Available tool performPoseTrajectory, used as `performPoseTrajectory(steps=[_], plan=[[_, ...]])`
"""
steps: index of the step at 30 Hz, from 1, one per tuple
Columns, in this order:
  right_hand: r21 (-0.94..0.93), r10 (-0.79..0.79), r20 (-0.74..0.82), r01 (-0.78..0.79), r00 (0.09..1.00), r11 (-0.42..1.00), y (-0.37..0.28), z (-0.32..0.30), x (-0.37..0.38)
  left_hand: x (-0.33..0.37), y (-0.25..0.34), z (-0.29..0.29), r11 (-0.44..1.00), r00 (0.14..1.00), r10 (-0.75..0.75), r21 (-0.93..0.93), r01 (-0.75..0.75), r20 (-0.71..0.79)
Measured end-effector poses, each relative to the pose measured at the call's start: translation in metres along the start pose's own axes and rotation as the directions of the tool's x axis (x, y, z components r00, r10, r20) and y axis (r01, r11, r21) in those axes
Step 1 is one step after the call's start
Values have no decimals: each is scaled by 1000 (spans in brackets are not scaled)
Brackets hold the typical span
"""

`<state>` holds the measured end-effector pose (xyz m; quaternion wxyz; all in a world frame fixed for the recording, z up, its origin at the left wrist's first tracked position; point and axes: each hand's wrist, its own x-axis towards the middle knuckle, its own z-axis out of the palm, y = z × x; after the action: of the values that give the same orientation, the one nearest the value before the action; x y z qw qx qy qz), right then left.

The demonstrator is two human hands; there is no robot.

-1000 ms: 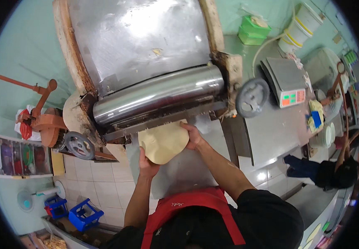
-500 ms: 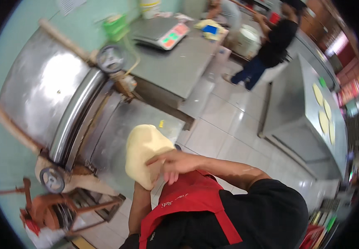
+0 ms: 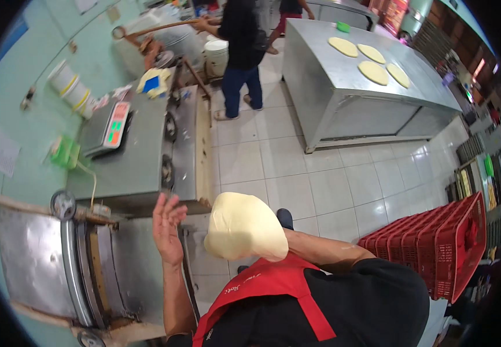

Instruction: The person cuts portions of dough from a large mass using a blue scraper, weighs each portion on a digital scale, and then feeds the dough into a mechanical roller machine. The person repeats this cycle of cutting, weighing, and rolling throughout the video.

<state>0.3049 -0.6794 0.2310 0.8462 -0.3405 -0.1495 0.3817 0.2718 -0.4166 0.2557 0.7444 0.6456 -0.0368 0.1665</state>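
A flat, rounded sheet of pale yellow dough hangs in front of my red apron. It rests on my right hand, whose fingers are hidden beneath it; only the wrist side shows. My left hand is raised to the left of the dough, apart from it, with fingers spread and nothing in them. Close to my left forearm is a dough sheeter with a steel roller, handwheels and a metal bed.
A steel table at the far right bears several flat dough pieces. Ahead on the left, a counter holds a scale. A person in black holds a long wooden pole. Red crates stand at my right.
My view has turned right, toward the steel table. The dough has passed onto my right hand. My left hand, earlier under the dough, has come away from it, out to the left.
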Motion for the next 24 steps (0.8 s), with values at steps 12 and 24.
performPoseTrajectory(steps=[12,24], plan=[[-931,-990,124,-338,60,-137,-572,-400,5,111,-176,155,858,857,-508,38,512,-83],[-718,-969,50,-666,240,-202,-648,-611,-65,171,-268,177,744,746,-663,46,666,-66]])
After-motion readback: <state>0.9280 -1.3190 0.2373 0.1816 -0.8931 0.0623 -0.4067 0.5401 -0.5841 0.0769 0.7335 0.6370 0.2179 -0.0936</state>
